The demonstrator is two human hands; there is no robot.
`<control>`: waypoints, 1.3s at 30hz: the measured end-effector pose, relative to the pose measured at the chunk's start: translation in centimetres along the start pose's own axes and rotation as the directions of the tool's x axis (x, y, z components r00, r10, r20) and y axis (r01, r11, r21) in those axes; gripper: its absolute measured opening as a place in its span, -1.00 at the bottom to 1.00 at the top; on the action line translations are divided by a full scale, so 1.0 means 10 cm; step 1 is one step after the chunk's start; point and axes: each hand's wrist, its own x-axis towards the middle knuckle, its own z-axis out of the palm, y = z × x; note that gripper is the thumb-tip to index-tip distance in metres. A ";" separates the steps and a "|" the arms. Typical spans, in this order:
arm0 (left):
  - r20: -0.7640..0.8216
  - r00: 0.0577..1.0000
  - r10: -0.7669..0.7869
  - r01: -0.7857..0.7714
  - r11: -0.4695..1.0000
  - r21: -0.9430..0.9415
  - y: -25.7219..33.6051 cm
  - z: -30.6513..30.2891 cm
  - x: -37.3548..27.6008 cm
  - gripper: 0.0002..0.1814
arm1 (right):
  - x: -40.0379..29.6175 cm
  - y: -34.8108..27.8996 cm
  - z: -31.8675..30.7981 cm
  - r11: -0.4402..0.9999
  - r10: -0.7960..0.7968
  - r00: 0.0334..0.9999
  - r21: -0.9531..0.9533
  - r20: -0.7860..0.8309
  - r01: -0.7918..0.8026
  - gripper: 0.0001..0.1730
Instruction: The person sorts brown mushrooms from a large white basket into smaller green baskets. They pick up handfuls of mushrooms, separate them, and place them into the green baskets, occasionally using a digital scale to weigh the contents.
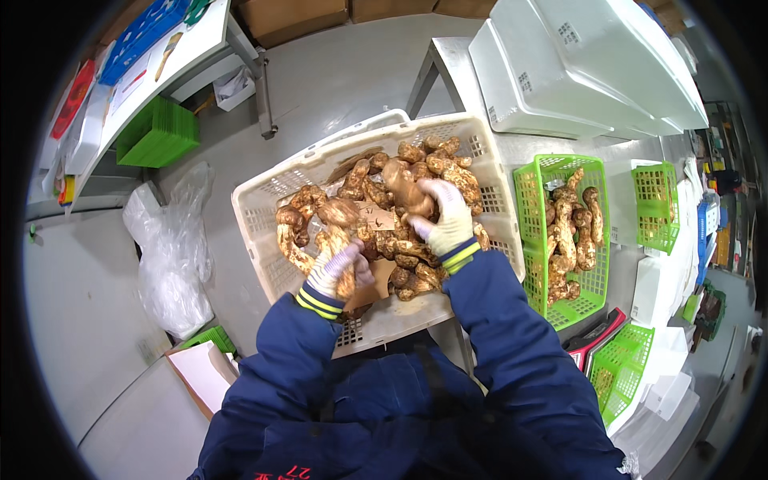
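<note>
In front of me a white plastic crate [255, 207] holds many brown mushrooms [459, 180], matsutake by their look, with pieces of brown cardboard [377, 217] among them. My left hand [340, 268], in a striped knit glove, grips a thick-stemmed mushroom [338, 213], cap pointing away from me. On the crate's right side my gloved right hand [445, 213] has its thumb and fingers around a large mushroom [409, 189], blurred by motion. To the right, a green plastic basket [561, 161] contains several long mushrooms [564, 228].
White foam boxes [576, 66] stand stacked at the upper right. Further green baskets [655, 207] and a red-edged device, perhaps a scale [594, 342], lie to the right. Clear plastic bags [174, 264] and an open carton [204, 375] are at left. A white table [141, 78] stands upper left.
</note>
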 end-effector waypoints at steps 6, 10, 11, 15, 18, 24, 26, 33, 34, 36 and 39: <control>0.092 0.969 -0.227 0.239 0.959 -0.154 0.10 0.26 -0.11 -0.47 | -0.25 -0.30 -0.08 0.914 -0.385 0.914 -0.084 0.133 0.397 -0.46; 0.223 0.962 -0.157 0.156 0.988 0.022 -0.01 0.43 -0.08 -0.46 | -0.36 -0.35 -0.01 0.960 -0.277 0.955 0.074 0.102 0.271 -0.42; 0.191 0.980 -0.056 0.047 0.998 0.052 -0.01 0.50 -0.07 -0.43 | -0.38 -0.39 -0.02 0.972 -0.181 0.981 0.167 0.071 0.167 -0.36; 0.028 0.996 0.085 -0.088 0.990 0.113 -0.25 0.35 0.06 -0.32 | -0.61 -0.38 0.06 0.540 0.427 0.876 0.714 0.225 -0.447 -0.37; 0.025 0.993 0.111 -0.114 0.981 0.155 -0.26 0.38 0.05 -0.30 | -0.64 -0.39 0.14 0.350 0.495 0.816 0.792 0.298 -0.501 -0.32; 0.169 0.971 -0.168 0.184 0.980 -0.081 -0.13 0.44 -0.19 -0.30 | -0.59 -0.54 0.18 0.346 0.441 0.814 0.766 0.377 -0.542 -0.31; 0.124 0.990 -0.069 0.082 0.991 -0.106 -0.14 0.48 -0.20 -0.37 | -0.43 -0.47 0.06 0.522 0.380 0.837 0.656 0.393 -0.545 -0.42; 0.054 0.991 -0.125 0.130 0.987 -0.095 -0.14 0.30 -0.22 -0.36 | 0.53 0.25 -0.28 0.590 0.490 0.867 -0.768 0.096 -0.248 -0.29; 0.093 0.987 -0.133 0.142 0.986 -0.088 -0.15 0.33 -0.17 -0.36 | 0.58 0.42 -0.24 0.494 0.505 0.859 -0.844 0.085 -0.207 -0.26; 0.142 0.988 -0.068 0.078 0.995 -0.065 -0.17 0.42 -0.14 -0.31 | 0.67 0.56 -0.21 0.413 0.543 0.830 -0.901 0.125 -0.134 -0.20; 0.113 0.994 0.008 0.004 0.995 -0.102 -0.17 0.34 -0.20 -0.32 | 0.69 0.22 -0.43 0.580 0.653 0.749 -0.709 0.110 -0.402 -0.16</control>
